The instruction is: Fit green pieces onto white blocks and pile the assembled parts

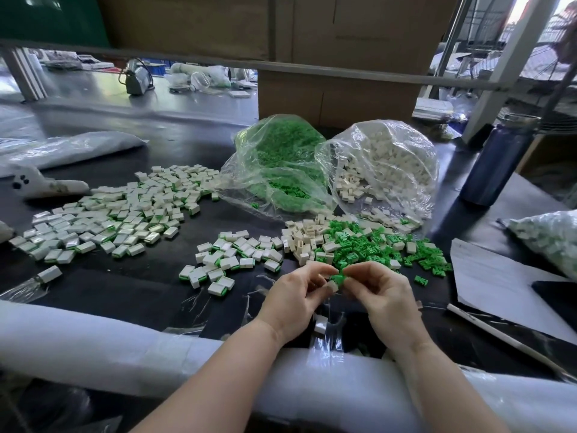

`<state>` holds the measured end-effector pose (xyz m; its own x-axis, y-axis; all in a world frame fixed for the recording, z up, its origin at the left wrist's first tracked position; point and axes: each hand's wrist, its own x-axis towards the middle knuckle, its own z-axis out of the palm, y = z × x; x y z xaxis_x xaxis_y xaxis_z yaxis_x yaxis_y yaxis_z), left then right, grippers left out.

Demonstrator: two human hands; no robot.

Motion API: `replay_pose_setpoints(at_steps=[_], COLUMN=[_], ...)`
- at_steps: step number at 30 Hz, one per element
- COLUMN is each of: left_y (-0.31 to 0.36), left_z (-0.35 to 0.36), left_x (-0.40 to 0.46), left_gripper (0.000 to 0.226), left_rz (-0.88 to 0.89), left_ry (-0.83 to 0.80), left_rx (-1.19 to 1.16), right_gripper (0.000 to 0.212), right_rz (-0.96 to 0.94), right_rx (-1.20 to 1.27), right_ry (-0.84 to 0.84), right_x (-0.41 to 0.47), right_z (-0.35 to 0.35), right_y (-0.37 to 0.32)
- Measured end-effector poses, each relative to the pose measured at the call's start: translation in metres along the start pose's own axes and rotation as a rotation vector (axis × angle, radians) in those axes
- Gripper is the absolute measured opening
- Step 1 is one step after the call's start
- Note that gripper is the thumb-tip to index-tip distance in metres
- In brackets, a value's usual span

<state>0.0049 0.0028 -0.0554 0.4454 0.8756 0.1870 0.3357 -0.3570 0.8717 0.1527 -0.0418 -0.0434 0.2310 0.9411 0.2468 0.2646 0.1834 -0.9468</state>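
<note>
My left hand (pixel 295 300) pinches a white block (pixel 331 286) just above the near table edge. My right hand (pixel 382 296) pinches a green piece (pixel 338 279) right against the top of that block. Loose green pieces (pixel 374 248) and loose white blocks (pixel 307 237) lie mixed just beyond my hands. A small group of assembled parts (pixel 231 259) lies left of them, and a large spread of assembled parts (pixel 125 214) covers the left of the dark table (pixel 125 285). One more white block (pixel 320 325) lies below my hands.
Two open clear bags stand behind: one of green pieces (pixel 281 160), one of white blocks (pixel 384 164). A dark blue bottle (pixel 496 157) stands at the right, a cardboard box (pixel 337 98) behind. White sheets (pixel 493 282) lie right, a white foam roll (pixel 93 348) along the near edge.
</note>
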Motion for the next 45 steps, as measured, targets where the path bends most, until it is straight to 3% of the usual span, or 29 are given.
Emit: replay_pose_setpoints(at_steps=[19,32,45], left_y=[0.0020,0.0017,0.0057], left_z=[-0.0053,-0.0038,-0.0024], left_x=[0.0015,0.0016,-0.0011], left_gripper=[0.010,0.029,0.009], left_rz=[-0.055,-0.043,-0.001], left_ry=[0.010,0.002,-0.015], left_rx=[-0.148,-0.125,-0.091], right_gripper=[0.017,0.025,0.023], right_rz=[0.039,0.062,0.050], right_rx=[-0.098,-0.072,-0.035], right_ry=[-0.095,-0.114,-0.129], right_x=[-0.0012,0.0009,0.0017], right_z=[0.0025,0.0033,0.0031], right_y=[-0.0002,0.0019,0.0029])
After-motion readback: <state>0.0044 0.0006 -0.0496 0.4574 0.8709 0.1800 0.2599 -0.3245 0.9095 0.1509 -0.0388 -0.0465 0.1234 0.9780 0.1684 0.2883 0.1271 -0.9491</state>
